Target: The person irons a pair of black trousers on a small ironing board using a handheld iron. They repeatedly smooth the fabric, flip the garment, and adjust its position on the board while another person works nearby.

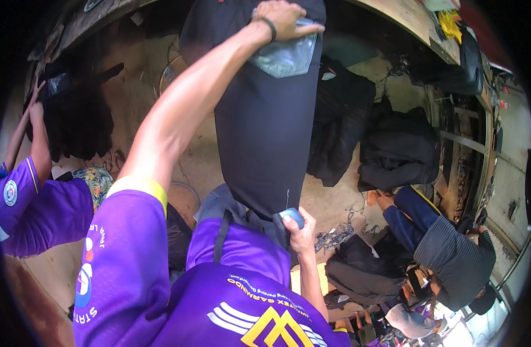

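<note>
A long piece of black cloth (265, 133), perhaps a trouser leg, stretches before me from the top of the view down to my lap. On its far end lies a shiny clear pocket-shaped sheet (286, 58). My left hand (281, 20) bends over the top of this sheet, thumb stuck out to the right; its fingertips are hidden. Near the cloth's lower end, my right hand (301, 230) is closed around a small rounded blue-grey block (292, 218). A pale loose thread hangs on the cloth just above that block.
More black garments (398, 147) lie to the right. At the left a person in purple (51, 208) handles a dark garment (77, 118); at the right sits a person in a striped top (456, 254). A wooden beam (416, 26) crosses the far side. Scraps (335, 236) lie near my right hand.
</note>
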{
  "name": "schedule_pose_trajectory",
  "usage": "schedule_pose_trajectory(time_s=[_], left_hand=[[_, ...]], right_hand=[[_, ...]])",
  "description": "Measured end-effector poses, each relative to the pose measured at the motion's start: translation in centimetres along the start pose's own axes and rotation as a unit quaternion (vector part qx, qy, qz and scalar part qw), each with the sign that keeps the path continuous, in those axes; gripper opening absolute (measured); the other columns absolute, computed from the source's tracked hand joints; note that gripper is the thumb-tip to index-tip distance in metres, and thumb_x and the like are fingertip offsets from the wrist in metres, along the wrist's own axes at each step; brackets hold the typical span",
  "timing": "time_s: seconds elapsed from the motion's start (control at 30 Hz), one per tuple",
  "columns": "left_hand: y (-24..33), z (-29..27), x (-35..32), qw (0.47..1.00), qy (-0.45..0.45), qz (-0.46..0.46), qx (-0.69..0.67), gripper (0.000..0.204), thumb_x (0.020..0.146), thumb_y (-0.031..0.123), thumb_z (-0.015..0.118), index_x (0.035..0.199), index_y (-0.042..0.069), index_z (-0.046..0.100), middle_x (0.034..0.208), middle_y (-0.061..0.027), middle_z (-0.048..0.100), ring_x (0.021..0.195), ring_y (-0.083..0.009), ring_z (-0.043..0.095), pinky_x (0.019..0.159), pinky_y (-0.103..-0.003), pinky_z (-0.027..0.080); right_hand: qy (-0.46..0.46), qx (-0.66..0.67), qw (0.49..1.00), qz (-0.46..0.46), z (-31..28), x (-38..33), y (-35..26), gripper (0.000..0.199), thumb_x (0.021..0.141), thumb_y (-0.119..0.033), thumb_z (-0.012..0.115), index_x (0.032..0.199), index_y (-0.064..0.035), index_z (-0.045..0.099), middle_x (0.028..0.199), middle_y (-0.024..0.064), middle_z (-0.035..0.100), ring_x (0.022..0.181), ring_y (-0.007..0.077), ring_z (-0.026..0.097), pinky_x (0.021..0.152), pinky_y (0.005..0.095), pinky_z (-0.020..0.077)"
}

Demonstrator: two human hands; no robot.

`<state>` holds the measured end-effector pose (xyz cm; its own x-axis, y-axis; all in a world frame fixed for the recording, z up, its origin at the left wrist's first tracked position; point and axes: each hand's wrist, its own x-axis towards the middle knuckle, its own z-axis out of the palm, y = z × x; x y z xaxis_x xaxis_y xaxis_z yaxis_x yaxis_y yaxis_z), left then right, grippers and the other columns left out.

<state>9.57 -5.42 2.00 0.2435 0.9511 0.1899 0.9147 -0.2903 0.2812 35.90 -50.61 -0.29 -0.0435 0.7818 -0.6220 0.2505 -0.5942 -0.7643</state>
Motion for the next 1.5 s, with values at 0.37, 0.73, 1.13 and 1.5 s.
schedule_pose_trajectory(time_s=[0.37,0.73,1.13,1.5], left_hand=[[0.3,-3.3,-28.3,0.992,0.069,-0.019,-0.102,0.048,0.101,0.039,0.077,0.069,0.005,0.062,0.064,-0.0149,0.056,0.057,-0.0329,0.056,0.056,-0.046,0.044],[8.1,0.4,-29.2,0.855,0.033,-0.445,-0.264,0.107,0.104,0.062,0.064,0.167,-0.011,0.018,0.164,-0.0375,0.040,0.155,-0.0460,0.041,0.128,-0.050,0.033],[-8.7,5.4,-20.3,0.816,0.040,-0.416,-0.400,0.092,0.106,0.075,0.048,0.066,-0.008,0.045,0.060,-0.0160,0.040,0.065,-0.0172,0.046,0.062,-0.048,0.043],[-16.5,3.5,-7.3,0.838,0.127,-0.377,-0.375,0.063,0.107,0.055,0.062,0.108,-0.007,0.069,0.096,-0.0228,0.068,0.101,-0.0278,0.068,0.089,-0.045,0.053]], right_hand=[[0.085,-0.256,0.963,-0.004,-3.4,-5.1,1.4,0.074,0.086,-0.049,0.086,0.137,0.0005,0.068,0.124,0.0249,0.073,0.113,0.0362,0.072,0.094,0.0432,0.0571],[0.022,-0.275,0.943,-0.185,-2.3,7.8,-15.0,0.100,0.080,-0.047,0.092,0.167,-0.0288,0.045,0.177,0.0353,0.011,0.141,0.0489,0.059,0.110,0.0505,0.0546],[0.219,-0.122,0.956,-0.153,1.2,27.7,-27.3,0.074,0.087,-0.062,0.084,0.118,0.0052,0.075,0.109,0.0192,0.075,0.102,0.0270,0.069,0.093,0.0410,0.0538],[0.312,-0.024,0.932,-0.184,3.9,44.8,-37.8,0.072,0.084,-0.065,0.084,0.090,0.0061,0.078,0.082,0.0175,0.076,0.078,0.0294,0.070,0.081,0.0452,0.0546]])
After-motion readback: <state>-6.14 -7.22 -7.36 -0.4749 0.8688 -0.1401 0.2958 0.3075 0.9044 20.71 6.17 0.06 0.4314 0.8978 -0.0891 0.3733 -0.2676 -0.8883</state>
